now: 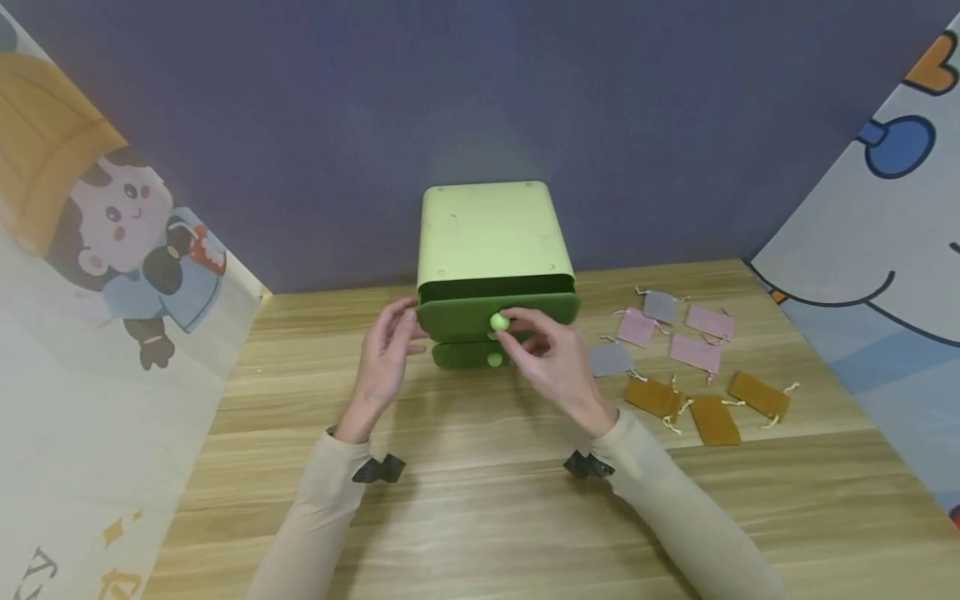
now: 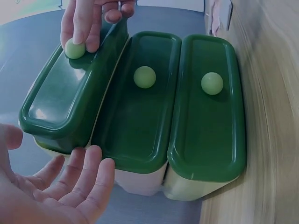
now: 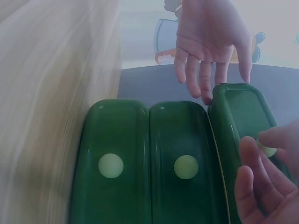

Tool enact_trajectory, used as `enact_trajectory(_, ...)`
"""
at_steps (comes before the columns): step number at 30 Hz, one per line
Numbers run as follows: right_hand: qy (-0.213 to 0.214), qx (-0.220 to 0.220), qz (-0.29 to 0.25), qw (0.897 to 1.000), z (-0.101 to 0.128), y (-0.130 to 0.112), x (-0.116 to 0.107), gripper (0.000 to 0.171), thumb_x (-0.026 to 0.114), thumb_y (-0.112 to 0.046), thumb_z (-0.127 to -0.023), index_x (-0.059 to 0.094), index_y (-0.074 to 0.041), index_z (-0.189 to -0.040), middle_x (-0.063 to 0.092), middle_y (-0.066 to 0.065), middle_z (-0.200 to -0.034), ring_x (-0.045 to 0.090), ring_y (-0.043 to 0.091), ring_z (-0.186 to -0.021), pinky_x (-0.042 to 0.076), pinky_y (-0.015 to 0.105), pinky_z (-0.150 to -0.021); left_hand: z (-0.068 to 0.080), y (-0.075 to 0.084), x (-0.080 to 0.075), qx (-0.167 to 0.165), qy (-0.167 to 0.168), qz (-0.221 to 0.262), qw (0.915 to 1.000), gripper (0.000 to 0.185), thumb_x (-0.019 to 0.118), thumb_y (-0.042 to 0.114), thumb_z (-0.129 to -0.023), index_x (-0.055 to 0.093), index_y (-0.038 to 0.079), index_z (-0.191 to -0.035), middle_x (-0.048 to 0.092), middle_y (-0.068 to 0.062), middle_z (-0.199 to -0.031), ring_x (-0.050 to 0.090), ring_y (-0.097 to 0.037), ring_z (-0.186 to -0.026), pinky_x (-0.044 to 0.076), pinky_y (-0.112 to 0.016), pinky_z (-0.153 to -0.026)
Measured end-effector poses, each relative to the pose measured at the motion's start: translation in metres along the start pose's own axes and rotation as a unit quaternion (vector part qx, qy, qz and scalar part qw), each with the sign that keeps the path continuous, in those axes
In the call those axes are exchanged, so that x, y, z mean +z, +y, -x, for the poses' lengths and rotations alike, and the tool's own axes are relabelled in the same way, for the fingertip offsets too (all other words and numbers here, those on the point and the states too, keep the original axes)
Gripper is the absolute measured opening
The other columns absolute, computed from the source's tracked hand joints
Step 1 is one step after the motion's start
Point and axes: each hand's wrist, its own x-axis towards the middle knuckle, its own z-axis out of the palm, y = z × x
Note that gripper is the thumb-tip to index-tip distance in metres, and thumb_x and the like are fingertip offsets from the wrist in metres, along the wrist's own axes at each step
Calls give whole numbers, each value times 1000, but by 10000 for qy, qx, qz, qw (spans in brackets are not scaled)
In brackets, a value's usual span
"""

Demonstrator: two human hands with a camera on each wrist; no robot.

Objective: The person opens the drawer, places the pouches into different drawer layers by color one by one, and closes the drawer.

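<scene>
A small chest of drawers with a pale yellow-green casing (image 1: pixel 491 233) stands against the back wall. Its dark green top drawer (image 1: pixel 453 321) is pulled partway out, while the lower two drawers sit flush in the left wrist view. Thumb and fingers of my right hand (image 1: pixel 555 358) pinch the round light green knob (image 1: pixel 499 322) of that top drawer. My left hand (image 1: pixel 384 358) is at the drawer's left end, its fingers relaxed and apart; whether they touch the drawer I cannot tell. The middle knob (image 2: pixel 145 77) and bottom knob (image 2: pixel 212 83) are untouched. The drawer's inside is mostly hidden.
Right of the chest, several small drawstring pouches lie on the wooden table (image 1: pixel 465 517): grey pouches (image 1: pixel 660 306), pink pouches (image 1: pixel 695 352) and brown pouches (image 1: pixel 715 420). A dark blue-grey wall (image 1: pixel 480 100) rises behind, with printed panels on both sides.
</scene>
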Motion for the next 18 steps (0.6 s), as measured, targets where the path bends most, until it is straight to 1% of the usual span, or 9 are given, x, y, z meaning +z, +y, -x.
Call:
enact_trajectory(4, 23, -64, -56, 10000, 3, 1, -1, 29, 80, -3, -93, 76, -5, -122, 82, 14, -100, 70, 13, -62, 58, 19, -56, -1, 0, 0, 15, 66, 103, 9999, 42, 43, 20, -115, 52, -1, -150, 67, -28, -133, 72, -12, -98, 65, -41, -92)
enact_trajectory(6, 42, -84, -76, 9999, 4, 1, -1, 29, 81, -2, -93, 76, -4, -121, 82, 14, -99, 70, 13, -62, 58, 19, -57, -1, 0, -1, -9, 51, 109, 9999, 43, 43, 21, -115, 52, -2, -150, 66, -29, -134, 70, -5, -94, 65, -39, -91)
enact_trajectory(8, 67, -113, -90, 9999, 6, 1, -1, 29, 81, -1, -92, 76, -4, -121, 82, 14, -98, 70, 13, -62, 58, 18, -58, -1, 0, -1, -33, 29, 112, 9999, 43, 43, 22, -115, 52, -2, -150, 65, -29, -135, 70, -5, -94, 65, -43, -92)
enact_trajectory(12, 96, -210, -58, 9997, 9, -1, -1, 30, 82, 0, -91, 77, -4, -120, 82, 13, -96, 71, 13, -62, 58, 18, -59, -1, 1, -2, -83, 43, 79, 9999, 43, 45, 24, -114, 54, 0, -149, 66, -27, -135, 69, -10, -97, 64, -51, -94)
enact_trajectory(16, 119, -293, -10, 9995, 13, -3, 0, 29, 82, -1, -90, 77, -4, -119, 82, 12, -96, 71, 12, -61, 58, 18, -57, -2, 0, -3, -188, 62, 53, 9998, 43, 46, 24, -114, 54, 1, -149, 65, -28, -134, 68, -9, -98, 64, -39, -91)
enact_trajectory(18, 127, -328, -18, 9994, 15, -3, -1, 29, 82, -1, -90, 77, -4, -119, 82, 12, -96, 70, 11, -61, 58, 18, -57, -3, 0, -3, -235, 66, 67, 9997, 42, 47, 23, -114, 54, 1, -149, 65, -28, -134, 67, -9, -97, 63, -36, -90)
